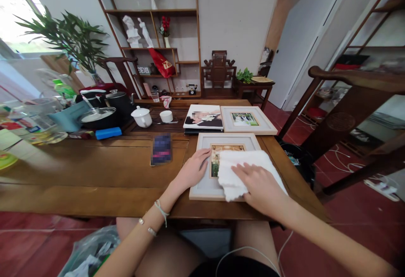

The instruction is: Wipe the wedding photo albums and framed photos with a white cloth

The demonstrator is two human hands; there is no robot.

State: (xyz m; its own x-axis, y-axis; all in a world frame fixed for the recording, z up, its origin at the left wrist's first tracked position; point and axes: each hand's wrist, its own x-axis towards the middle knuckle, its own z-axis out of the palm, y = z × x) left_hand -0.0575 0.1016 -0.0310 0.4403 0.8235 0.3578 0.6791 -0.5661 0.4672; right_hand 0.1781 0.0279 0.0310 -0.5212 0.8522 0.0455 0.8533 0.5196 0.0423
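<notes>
A pale wooden picture frame [193,193] lies flat near the table's front edge, with a small picture [214,171] inside a wide light mat. My left hand [194,169] rests on the frame's left side, fingers stretched out and flat, fingertips beside the small picture. A white cloth [253,157] covers the right part of the frame and some of the picture. On top of that cloth lies my right hand [257,182], pressing it down with slightly bent fingers.
Behind are another framed photo [268,125] and a photo panel [202,121]. A blurred dark booklet [161,148] lies left. Farther left are a blue block [108,133], a white lidded cup [141,116] and a black pot [98,119]. A wooden chair [341,116] stands right.
</notes>
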